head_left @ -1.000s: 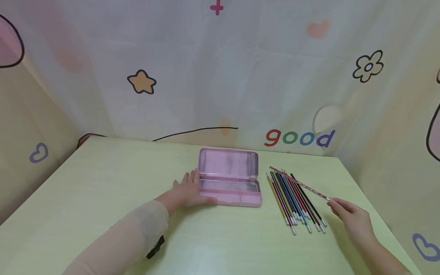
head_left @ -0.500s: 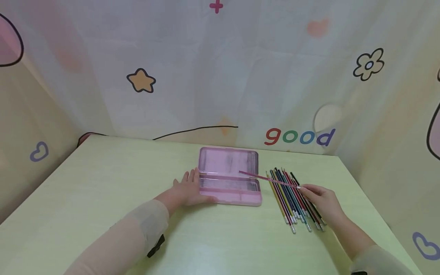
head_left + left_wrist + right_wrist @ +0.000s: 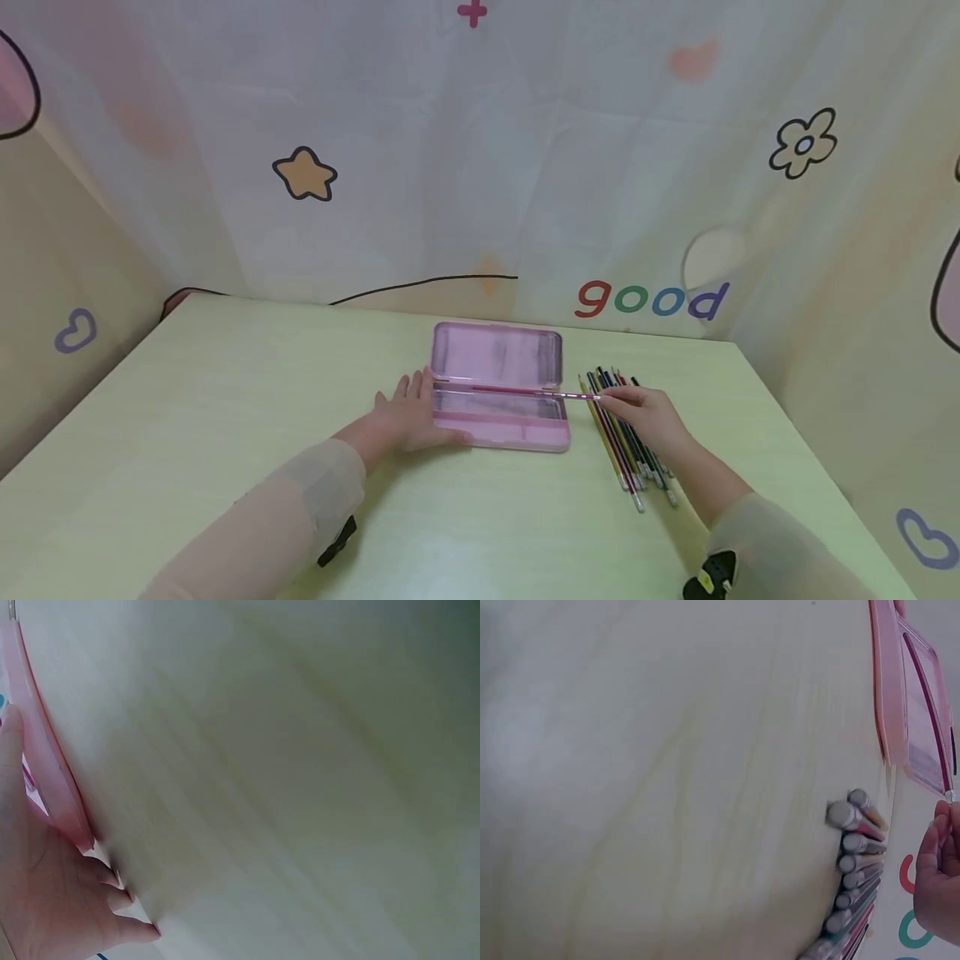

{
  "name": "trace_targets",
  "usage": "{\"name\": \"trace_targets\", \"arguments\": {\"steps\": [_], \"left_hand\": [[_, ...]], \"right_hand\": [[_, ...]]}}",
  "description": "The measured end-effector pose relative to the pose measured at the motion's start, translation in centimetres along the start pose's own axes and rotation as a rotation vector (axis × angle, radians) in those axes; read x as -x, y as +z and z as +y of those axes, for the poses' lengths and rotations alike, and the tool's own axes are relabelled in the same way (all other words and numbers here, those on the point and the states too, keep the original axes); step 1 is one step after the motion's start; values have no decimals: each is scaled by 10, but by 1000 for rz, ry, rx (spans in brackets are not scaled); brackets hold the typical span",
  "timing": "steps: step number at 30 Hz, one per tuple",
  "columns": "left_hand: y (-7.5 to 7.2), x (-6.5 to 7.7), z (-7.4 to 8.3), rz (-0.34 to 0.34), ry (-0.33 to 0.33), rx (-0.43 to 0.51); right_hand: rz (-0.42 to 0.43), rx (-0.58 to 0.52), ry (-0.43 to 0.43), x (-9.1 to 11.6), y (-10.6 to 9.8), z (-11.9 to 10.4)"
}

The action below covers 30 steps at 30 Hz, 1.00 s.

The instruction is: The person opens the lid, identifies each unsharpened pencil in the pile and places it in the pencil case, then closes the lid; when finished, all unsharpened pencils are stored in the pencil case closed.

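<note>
A pink pencil case (image 3: 498, 354) lies unfolded on the table, its lid towards the wall. My left hand (image 3: 408, 423) rests against its left side, fingers stretched out along the edge and thumb at the front corner; the left wrist view shows the same hand (image 3: 52, 900) beside the pink wall. Between thumb and fingers, my right hand (image 3: 648, 417) pinches a reddish patterned pencil (image 3: 577, 396) by its end. The pencil extends leftwards over the case, near the hinge line. Under and beside the right hand lies a bunch of pencils (image 3: 611, 442), partly hidden by it.
The pale table (image 3: 225, 400) stretches out on both sides and in front of the case. Behind it hangs a printed cloth (image 3: 420, 167) with a star, a flower and the word "good". The loose pencils' white ends (image 3: 847, 862) point towards the near edge.
My right hand has carried the pencil leftwards from right of the bunch until it reaches over the case. My left hand has stayed at the case's side.
</note>
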<state>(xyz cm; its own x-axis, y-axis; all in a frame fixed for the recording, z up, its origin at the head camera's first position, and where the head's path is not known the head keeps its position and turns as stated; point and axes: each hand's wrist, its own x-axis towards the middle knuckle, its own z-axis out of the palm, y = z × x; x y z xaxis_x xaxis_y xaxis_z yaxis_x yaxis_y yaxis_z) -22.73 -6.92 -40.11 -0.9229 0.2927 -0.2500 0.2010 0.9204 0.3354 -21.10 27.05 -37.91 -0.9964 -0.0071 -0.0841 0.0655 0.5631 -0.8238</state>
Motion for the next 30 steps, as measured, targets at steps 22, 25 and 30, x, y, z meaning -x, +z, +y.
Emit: {"name": "trace_targets", "arguments": {"steps": [22, 25, 30], "left_hand": [[-5, 1, 0, -7, 0, 17], [-5, 1, 0, -6, 1, 22], [-3, 2, 1, -7, -2, 17]], "right_hand": [[-13, 92, -109, -25, 41, -21], [-11, 144, -127, -25, 43, -21], [-8, 239, -131, -26, 47, -19]]}}
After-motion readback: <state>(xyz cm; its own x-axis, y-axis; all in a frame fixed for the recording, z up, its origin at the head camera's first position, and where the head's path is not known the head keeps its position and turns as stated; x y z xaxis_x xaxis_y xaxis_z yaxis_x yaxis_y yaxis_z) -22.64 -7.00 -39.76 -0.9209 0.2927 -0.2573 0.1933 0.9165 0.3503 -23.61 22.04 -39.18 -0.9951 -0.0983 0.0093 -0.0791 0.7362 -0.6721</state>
